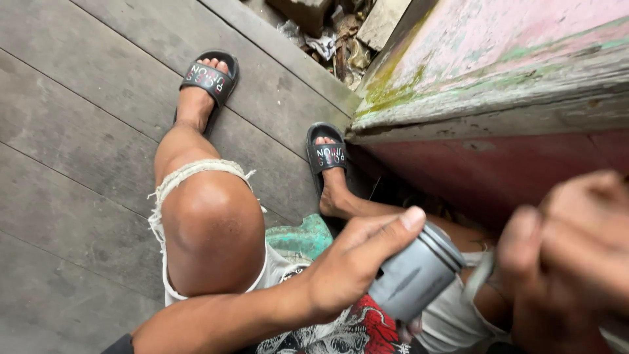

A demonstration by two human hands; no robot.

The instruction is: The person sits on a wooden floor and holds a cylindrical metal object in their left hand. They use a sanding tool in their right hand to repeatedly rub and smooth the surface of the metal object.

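Note:
My left hand (354, 259) grips a grey metal piston (416, 275), a short cylinder with grooves around its top, held over my lap at the lower middle. My right hand (576, 255) is close to the camera at the right edge and blurred. Its fingers are closed around a thin curved metal ring (479, 276) that sits just right of the piston's grooved end. Whether the ring touches the piston is unclear.
I sit on a grey wooden plank floor (85, 131) with both feet in black slide sandals (209, 77). A weathered pink-and-green painted wooden bench or ledge (498, 85) stands at the right. Rubble and scraps (334, 39) lie at the top. A green cloth (301, 237) lies under my leg.

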